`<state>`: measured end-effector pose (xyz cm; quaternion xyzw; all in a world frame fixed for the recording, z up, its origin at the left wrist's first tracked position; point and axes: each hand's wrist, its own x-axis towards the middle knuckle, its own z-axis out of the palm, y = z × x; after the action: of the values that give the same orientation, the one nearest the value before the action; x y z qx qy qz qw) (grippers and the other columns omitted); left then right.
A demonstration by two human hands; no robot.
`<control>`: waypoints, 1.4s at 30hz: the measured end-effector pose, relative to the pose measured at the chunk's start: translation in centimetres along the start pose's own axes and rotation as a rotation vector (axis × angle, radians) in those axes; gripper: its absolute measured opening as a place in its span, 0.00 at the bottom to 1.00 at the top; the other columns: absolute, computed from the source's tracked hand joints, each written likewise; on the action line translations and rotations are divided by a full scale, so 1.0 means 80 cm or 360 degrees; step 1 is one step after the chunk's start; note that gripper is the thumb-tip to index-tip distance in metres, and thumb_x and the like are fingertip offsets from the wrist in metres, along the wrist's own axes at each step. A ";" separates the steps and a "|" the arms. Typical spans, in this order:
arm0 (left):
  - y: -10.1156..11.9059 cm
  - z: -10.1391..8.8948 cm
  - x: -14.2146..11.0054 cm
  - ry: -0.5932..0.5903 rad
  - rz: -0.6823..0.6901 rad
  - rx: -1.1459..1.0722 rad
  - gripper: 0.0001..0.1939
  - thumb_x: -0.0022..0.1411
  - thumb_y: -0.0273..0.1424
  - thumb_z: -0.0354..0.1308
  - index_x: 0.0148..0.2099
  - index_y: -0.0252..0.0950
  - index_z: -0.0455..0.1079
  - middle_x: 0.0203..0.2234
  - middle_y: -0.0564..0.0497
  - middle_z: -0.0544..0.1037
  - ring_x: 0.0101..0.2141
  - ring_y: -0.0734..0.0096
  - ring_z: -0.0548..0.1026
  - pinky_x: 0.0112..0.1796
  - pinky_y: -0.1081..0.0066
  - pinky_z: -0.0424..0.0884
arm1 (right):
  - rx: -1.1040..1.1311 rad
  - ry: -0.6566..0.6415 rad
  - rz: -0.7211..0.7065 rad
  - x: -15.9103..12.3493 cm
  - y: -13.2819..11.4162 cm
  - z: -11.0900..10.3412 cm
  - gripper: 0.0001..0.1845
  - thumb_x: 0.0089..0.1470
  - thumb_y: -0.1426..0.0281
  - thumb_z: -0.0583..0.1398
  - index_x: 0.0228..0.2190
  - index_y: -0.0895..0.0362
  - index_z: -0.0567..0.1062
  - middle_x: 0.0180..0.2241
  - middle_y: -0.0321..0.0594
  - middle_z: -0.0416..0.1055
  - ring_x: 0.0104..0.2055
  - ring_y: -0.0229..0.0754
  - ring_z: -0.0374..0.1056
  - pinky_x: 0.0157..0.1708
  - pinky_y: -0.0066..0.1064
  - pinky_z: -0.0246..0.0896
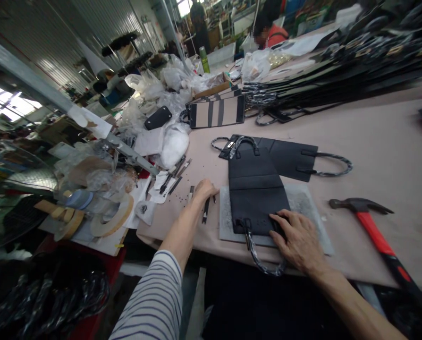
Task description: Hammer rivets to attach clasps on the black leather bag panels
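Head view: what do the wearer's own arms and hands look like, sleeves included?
The left arm has a whitish sleeve with narrow dark stripes running around it, ending partway along the forearm. The left hand and right hand are ungloved, with no watch visible on either wrist. The right forearm is bare as far as it shows; no sleeve is in view there.

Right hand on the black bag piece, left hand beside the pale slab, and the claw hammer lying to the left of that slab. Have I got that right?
Not quite: the claw hammer lies to the right of the pale slab, as the head view shows. The right hand is on the black bag piece, and the left hand is beside the slab.
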<state>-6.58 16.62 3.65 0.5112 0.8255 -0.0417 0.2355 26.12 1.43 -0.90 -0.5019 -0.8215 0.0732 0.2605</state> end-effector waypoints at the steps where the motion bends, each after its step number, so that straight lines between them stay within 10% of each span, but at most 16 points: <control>1: 0.002 -0.001 0.002 -0.0019 -0.0031 -0.0022 0.11 0.48 0.32 0.70 0.29 0.29 0.77 0.23 0.35 0.79 0.37 0.48 0.82 0.40 0.64 0.75 | 0.0005 -0.0004 0.0004 0.000 -0.001 0.000 0.21 0.64 0.62 0.56 0.54 0.57 0.74 0.54 0.51 0.68 0.55 0.60 0.62 0.55 0.54 0.58; 6: -0.007 -0.015 -0.014 -0.0044 -0.0032 -0.0314 0.06 0.54 0.27 0.63 0.29 0.29 0.73 0.17 0.41 0.75 0.26 0.56 0.80 0.31 0.66 0.76 | 0.0090 0.0001 0.0067 0.003 -0.010 -0.008 0.20 0.62 0.64 0.58 0.54 0.57 0.74 0.54 0.50 0.68 0.57 0.58 0.61 0.57 0.52 0.56; 11: -0.024 -0.028 -0.063 0.0045 0.0157 -0.0899 0.10 0.63 0.32 0.55 0.45 0.32 0.68 0.32 0.44 0.82 0.31 0.68 0.82 0.35 0.72 0.78 | 0.0116 0.0002 0.0123 0.008 -0.016 -0.015 0.21 0.60 0.65 0.60 0.53 0.56 0.75 0.54 0.49 0.68 0.57 0.58 0.60 0.60 0.52 0.53; 17: 0.021 0.036 -0.145 -0.0202 0.0579 -0.2127 0.24 0.51 0.41 0.71 0.44 0.35 0.66 0.33 0.47 0.82 0.31 0.64 0.82 0.34 0.69 0.79 | 0.0089 -0.0029 0.0126 0.008 -0.018 -0.019 0.20 0.60 0.66 0.60 0.53 0.57 0.75 0.54 0.51 0.67 0.57 0.58 0.59 0.60 0.51 0.52; 24: 0.053 0.100 -0.184 -0.0065 0.1002 -0.1796 0.09 0.66 0.35 0.61 0.40 0.36 0.67 0.32 0.48 0.82 0.33 0.67 0.82 0.38 0.69 0.79 | 0.0099 -0.0043 0.0136 0.009 -0.018 -0.019 0.21 0.59 0.66 0.61 0.54 0.56 0.74 0.55 0.50 0.67 0.58 0.58 0.59 0.60 0.50 0.51; 42: 0.050 0.121 -0.183 0.0108 0.1143 -0.1614 0.03 0.69 0.31 0.57 0.42 0.37 0.68 0.33 0.50 0.83 0.35 0.69 0.82 0.42 0.68 0.78 | 0.0091 -0.0037 0.0138 0.009 -0.019 -0.023 0.22 0.59 0.66 0.62 0.54 0.58 0.74 0.54 0.50 0.67 0.57 0.57 0.60 0.61 0.49 0.50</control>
<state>5.57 3.42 2.10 0.5826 0.5261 0.4537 0.4219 25.61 1.07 1.54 -0.5284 -0.7996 0.1136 0.2617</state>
